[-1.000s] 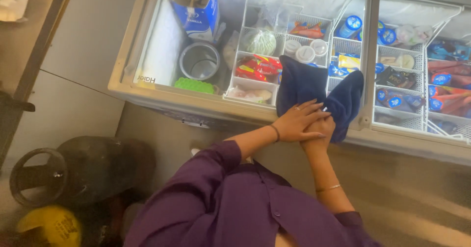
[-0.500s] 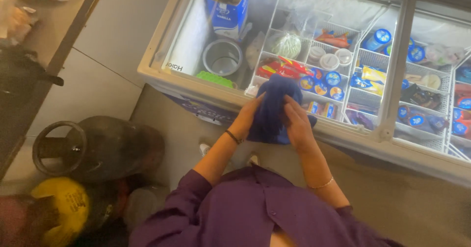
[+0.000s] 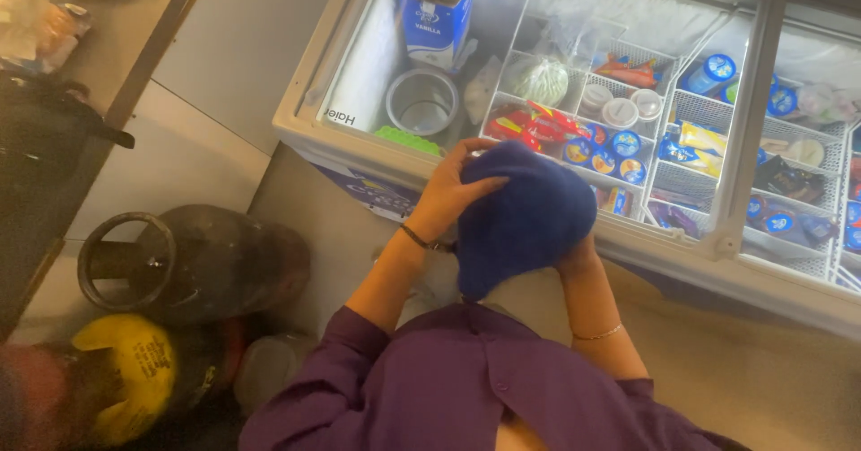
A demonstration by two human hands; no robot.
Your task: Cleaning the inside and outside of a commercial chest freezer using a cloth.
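Since a second ago, both hands have been drawing the blue cloth point(image 3: 520, 218) back from the freezer's rim toward the body and bunching it up; earlier it was hanging spread over the edge. Now the cloth is sitting as a rounded bundle between the hands, just in front of the chest freezer point(image 3: 359, 137) and above the purple shirt point(image 3: 466, 388).

Left hand point(image 3: 453, 191) is curling over the top left of the bundle, fingers closed on the fabric, a dark band showing at the wrist. Right hand point(image 3: 578, 255) is mostly hiding under the cloth on the other side; it is pressing against the fabric, but how its fingers are closing cannot be told. A thin bracelet is circling that forearm.

Behind the cloth, the freezer is standing open, its white wire baskets point(image 3: 708, 115) holding small packets and tubs in red, blue and yellow. At the freezer's left end, a blue and white carton point(image 3: 435, 16) is standing beside a round metal container point(image 3: 421, 101).

On the floor to the left, a dark gas cylinder point(image 3: 179, 258) is lying near a yellow one point(image 3: 134, 375).
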